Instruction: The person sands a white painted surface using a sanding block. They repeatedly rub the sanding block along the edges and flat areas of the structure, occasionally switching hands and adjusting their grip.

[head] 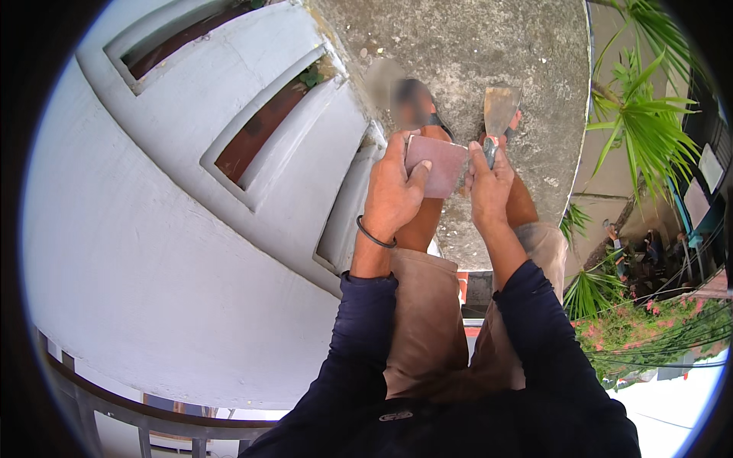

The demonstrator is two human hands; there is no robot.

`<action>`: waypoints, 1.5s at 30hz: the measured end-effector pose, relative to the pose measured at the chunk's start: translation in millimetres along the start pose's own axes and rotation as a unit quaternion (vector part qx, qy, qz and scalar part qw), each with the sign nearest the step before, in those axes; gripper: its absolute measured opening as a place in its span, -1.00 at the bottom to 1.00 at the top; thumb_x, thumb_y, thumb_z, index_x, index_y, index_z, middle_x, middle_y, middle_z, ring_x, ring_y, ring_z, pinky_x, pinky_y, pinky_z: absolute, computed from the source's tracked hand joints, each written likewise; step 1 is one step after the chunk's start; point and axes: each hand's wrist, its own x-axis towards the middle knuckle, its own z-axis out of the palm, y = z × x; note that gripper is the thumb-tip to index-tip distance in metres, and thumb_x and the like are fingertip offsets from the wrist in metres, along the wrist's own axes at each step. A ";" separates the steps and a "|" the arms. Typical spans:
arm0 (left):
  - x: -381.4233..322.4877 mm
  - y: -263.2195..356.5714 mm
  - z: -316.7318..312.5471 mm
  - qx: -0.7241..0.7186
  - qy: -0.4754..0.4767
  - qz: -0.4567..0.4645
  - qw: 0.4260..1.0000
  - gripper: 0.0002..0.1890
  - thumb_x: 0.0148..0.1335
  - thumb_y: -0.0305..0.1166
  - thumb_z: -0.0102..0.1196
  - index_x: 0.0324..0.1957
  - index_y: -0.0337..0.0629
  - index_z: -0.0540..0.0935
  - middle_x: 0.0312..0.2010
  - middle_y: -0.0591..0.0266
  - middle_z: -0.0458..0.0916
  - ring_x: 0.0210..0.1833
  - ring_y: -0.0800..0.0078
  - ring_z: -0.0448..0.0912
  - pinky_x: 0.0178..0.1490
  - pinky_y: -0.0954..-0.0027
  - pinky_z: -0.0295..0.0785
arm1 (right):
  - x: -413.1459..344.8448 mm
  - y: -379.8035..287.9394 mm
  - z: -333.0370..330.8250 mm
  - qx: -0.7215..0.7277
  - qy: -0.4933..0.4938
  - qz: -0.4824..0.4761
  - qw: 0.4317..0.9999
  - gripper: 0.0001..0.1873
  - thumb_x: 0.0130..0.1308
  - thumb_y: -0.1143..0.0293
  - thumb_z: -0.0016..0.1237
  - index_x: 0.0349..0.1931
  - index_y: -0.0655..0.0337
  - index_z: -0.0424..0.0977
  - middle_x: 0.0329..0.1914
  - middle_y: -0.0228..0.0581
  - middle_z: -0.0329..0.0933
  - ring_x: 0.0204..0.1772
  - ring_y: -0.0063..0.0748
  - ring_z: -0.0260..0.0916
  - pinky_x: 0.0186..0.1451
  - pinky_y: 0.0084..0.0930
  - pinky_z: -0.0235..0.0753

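Note:
My left hand (395, 186) grips a square of reddish-brown sandpaper (438, 166), its thumb on the face and its fingers mostly hidden behind. Whether the sheet is wrapped around a block, I cannot tell. Just right of it, my right hand (490, 183) is closed around the dark handle of a putty knife (501, 109), whose stained, broad blade points away from me. The two hands are apart, above my legs and feet. To the left stands a white painted wall (172, 229) with recessed rectangular openings, reddish-brown inside.
Under my feet lies a rough concrete ledge (515, 51), whose right edge drops to lower ground with fan palms (647, 123). Overhead-type cables (658, 349) cross at the lower right. A metal railing (143, 415) runs along the lower left. People are visible far below at the right.

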 end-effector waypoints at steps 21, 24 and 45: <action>-61.0 -137.6 34.3 -0.420 0.074 -0.127 0.896 -0.57 0.37 -0.70 0.21 0.26 -0.36 0.52 0.08 0.06 0.71 0.05 0.43 0.69 0.16 0.39 0.61 | -46.3 81.0 -10.5 -0.047 -0.060 -0.014 0.997 -0.65 0.43 0.50 0.24 0.15 0.37 0.51 0.01 -0.28 0.61 0.01 -0.57 0.53 0.09 -0.50 0.54; -68.6 -142.8 34.3 -0.425 0.049 -0.132 0.894 -0.56 0.36 -0.71 0.22 0.27 -0.36 0.53 0.05 0.09 0.73 0.02 0.45 0.70 0.16 0.40 0.61 | -59.1 74.1 -22.1 -0.081 -0.088 0.000 0.993 -0.73 0.45 0.42 0.25 0.07 0.31 0.57 -0.18 -0.44 0.57 -0.17 -0.67 0.45 -0.08 -0.57 0.50; -50.6 -213.0 -16.9 0.539 0.015 -0.281 0.794 -0.16 0.08 0.22 0.46 0.16 -0.33 0.65 0.18 -0.20 0.67 0.33 -0.19 0.59 0.36 -0.22 0.48 | -69.9 156.4 -112.5 -0.298 0.067 -0.100 0.947 -0.75 0.30 0.41 0.10 -0.17 0.34 0.35 -0.47 0.15 0.53 -0.35 0.29 0.59 -0.20 0.06 0.54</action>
